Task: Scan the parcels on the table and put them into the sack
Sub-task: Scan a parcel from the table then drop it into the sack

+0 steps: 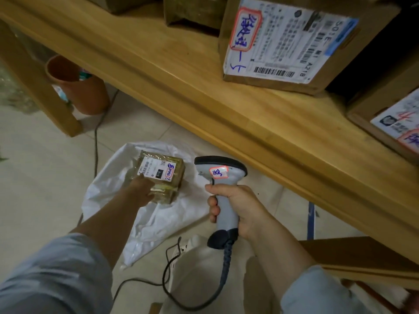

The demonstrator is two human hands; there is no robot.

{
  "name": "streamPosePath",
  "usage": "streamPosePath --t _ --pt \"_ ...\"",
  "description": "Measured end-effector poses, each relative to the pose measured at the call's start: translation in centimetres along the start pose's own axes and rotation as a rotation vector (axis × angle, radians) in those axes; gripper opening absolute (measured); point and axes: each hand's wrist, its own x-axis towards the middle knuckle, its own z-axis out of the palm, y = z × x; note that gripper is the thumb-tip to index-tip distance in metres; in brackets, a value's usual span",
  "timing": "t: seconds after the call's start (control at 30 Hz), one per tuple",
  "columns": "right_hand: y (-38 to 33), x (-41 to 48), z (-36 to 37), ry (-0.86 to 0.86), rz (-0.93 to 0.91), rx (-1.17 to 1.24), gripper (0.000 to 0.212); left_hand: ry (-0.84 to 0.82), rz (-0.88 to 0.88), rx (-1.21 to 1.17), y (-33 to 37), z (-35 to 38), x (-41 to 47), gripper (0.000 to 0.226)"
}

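A small brown taped parcel (166,177) with a white label sits over the mouth of the white sack (145,220) on the floor. My left hand (141,189) grips the parcel's near left corner. To its right my right hand (238,207) holds the grey barcode scanner (221,177) by its handle, head pointing away from me. On the wooden table (204,91) stands a cardboard box (283,41) with a large white label and barcode. Another labelled box (392,123) shows at the right edge.
Two more brown parcels (192,12) sit at the table's far side. An orange bin (77,87) stands under the table beside its leg (38,87). The scanner's dark cable (172,288) loops on the tiled floor near me. A wooden surface (353,257) juts in at right.
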Motion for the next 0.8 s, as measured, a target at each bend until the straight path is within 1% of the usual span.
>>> streamPosePath --t 0.03,0.13,0.2,0.23,0.3,0.4,0.5,0.57,0.63,0.7,0.8 --pt "0.1 -0.4 0.0 -0.002 -0.009 -0.002 0.012 0.009 0.020 0.006 0.1 0.1 -0.6 0.036" --pt "0.4 -2.3 0.2 -0.027 -0.032 0.001 0.013 0.096 0.141 0.122 0.7 0.8 -3.0 0.045" --pt "0.7 -3.9 0.4 -0.049 -0.048 0.000 0.013 0.131 0.221 0.328 1.3 1.3 -5.6 0.059" --pt "1.0 -4.7 0.4 -0.060 -0.061 -0.002 0.013 0.153 0.281 0.442 1.5 1.6 -6.8 0.062" --pt "1.5 -6.5 0.5 -0.081 -0.095 -0.008 0.014 0.157 0.410 0.577 2.1 2.0 -10.0 0.061" --pt "2.4 -9.8 0.5 -0.115 -0.162 -0.032 0.013 0.193 0.604 0.678 2.5 2.4 -15.0 0.064" --pt "3.3 -13.4 -0.1 -0.167 -0.236 -0.060 0.011 0.257 0.777 0.620 2.0 2.5 -20.2 0.052" --pt "3.7 -15.9 -0.9 -0.181 -0.306 -0.069 0.010 0.323 0.944 0.604 1.8 2.9 -23.7 0.039" --pt "3.7 -18.7 -1.8 -0.182 -0.384 -0.058 0.009 0.350 1.093 0.586 2.2 3.5 -26.9 0.027" --pt "3.3 -21.5 -3.1 -0.171 -0.472 -0.025 0.010 0.295 1.174 0.503 3.1 4.9 -29.8 0.020" --pt "2.4 -25.2 -5.5 -0.113 -0.595 0.010 0.016 0.171 1.265 0.405 4.6 8.5 -34.4 0.014"
